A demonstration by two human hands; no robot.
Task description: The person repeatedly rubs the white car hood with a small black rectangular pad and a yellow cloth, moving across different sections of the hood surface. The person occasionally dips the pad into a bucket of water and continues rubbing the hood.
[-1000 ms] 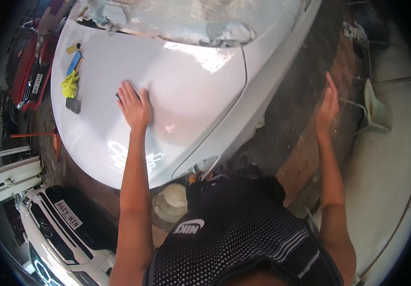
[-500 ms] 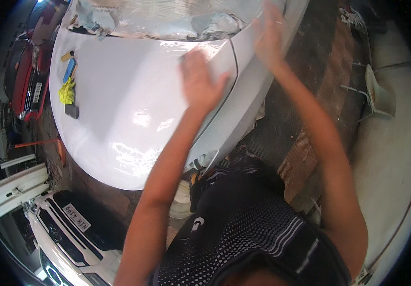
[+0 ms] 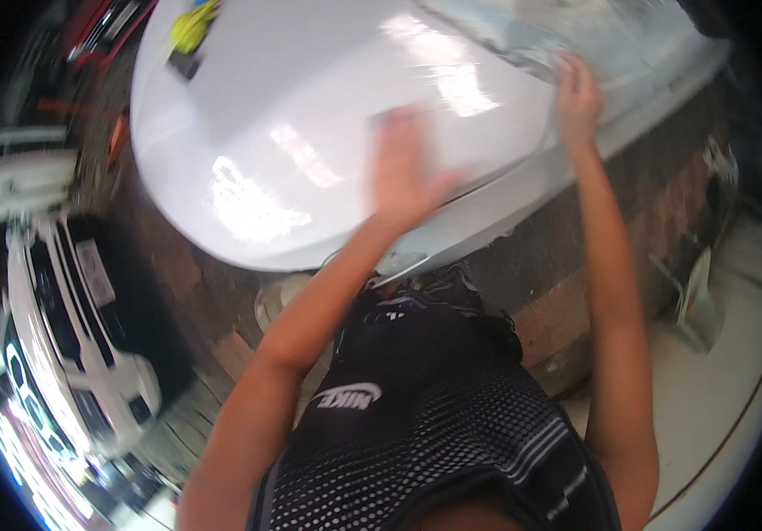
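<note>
A glossy white car hood [image 3: 310, 133] fills the upper middle of the view. My left hand [image 3: 403, 168] is blurred, fingers spread, lying flat over the hood's right half and holding nothing. My right hand [image 3: 578, 97] reaches farther up, its fingers resting at the hood's back corner beside the covered windshield [image 3: 575, 31]. A yellow cloth [image 3: 191, 25] and a small dark block [image 3: 184, 64] lie on the hood near its far left edge.
A white car front bumper with a black grille [image 3: 71, 327] lies on the floor at left. A pale round container [image 3: 279, 296] stands on the brick floor [image 3: 566, 257] under the hood's edge. A white floor [image 3: 717, 389] lies at right.
Both hands have shifted right and up along the hood. The left hand went from the hood's middle to its right half; the right hand rose from the hood's side to its back corner.
</note>
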